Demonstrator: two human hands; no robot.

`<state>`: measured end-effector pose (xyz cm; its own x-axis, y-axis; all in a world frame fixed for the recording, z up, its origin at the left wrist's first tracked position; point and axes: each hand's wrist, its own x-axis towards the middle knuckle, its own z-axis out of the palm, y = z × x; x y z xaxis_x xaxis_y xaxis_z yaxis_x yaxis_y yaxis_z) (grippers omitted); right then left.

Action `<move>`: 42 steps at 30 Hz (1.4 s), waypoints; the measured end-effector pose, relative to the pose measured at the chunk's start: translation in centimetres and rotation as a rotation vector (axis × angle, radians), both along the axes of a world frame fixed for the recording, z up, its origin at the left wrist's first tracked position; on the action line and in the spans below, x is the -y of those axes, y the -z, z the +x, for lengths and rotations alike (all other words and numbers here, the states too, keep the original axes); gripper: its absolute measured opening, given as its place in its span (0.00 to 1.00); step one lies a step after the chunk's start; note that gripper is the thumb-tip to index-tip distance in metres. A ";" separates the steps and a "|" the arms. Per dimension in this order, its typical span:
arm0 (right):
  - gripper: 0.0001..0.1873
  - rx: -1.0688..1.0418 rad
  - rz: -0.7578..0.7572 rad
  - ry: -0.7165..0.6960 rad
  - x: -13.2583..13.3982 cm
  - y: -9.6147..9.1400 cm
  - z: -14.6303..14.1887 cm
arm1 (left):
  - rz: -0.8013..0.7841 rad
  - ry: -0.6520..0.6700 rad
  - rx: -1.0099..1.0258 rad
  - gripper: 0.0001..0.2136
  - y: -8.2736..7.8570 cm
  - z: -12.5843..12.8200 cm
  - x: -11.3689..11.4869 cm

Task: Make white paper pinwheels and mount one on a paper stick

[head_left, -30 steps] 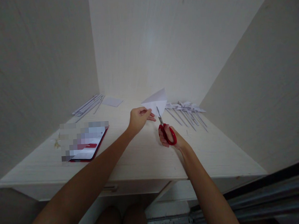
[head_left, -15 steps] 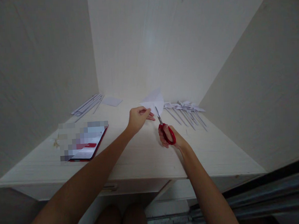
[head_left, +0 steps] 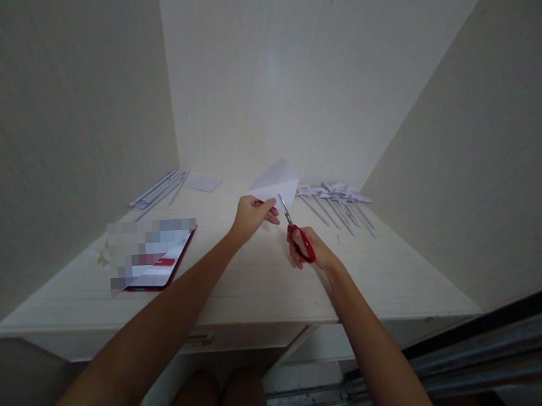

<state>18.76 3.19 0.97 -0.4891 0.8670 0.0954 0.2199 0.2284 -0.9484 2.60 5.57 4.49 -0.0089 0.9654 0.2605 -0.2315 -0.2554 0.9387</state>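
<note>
A sheet of white paper (head_left: 274, 181) is pinched at its near edge between the thumb and fingers of my left hand (head_left: 254, 215), lifted above the desk. My right hand (head_left: 306, 245) grips a pair of red-handled scissors (head_left: 305, 247), thumb and fingers through the loops. The metal blades point up and away, lying over the near part of the paper close to my left fingertips. Whether the paper sits between the blades is too small to tell.
White paper pinwheels on sticks (head_left: 337, 196) lie in a pile at the right. Rolled paper sticks (head_left: 160, 188) and a flat paper piece (head_left: 203, 182) lie back left. A phone with a red case (head_left: 169, 267) rests at the left on the white desk (head_left: 258, 289); walls stand around it.
The paper has tilted and shifted slightly, its far corner moving left. The scissors have turned a little, with their handles looking narrower. Both hands keep their holds.
</note>
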 end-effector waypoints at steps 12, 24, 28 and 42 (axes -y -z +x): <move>0.29 0.006 0.000 -0.030 0.0 0.1 0.1 | 0.063 0.068 -0.115 0.14 0.3 -0.1 -0.1; 0.29 0.033 -0.036 -0.007 -0.1 0.4 0.0 | 0.098 0.088 -0.156 0.13 0.8 -0.3 -0.6; 0.29 0.002 -0.069 0.007 -0.3 0.8 0.0 | 0.097 0.095 -0.180 0.15 0.9 -0.4 -0.7; 0.31 -0.021 -0.121 -0.068 0.1 0.4 0.0 | 0.041 0.063 -0.144 0.15 0.6 -0.4 -0.5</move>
<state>18.78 3.05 0.62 -0.5462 0.8377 0.0033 0.1878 0.1262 -0.9741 2.21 6.05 3.88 0.0915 0.9515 0.2938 -0.1115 -0.2833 0.9525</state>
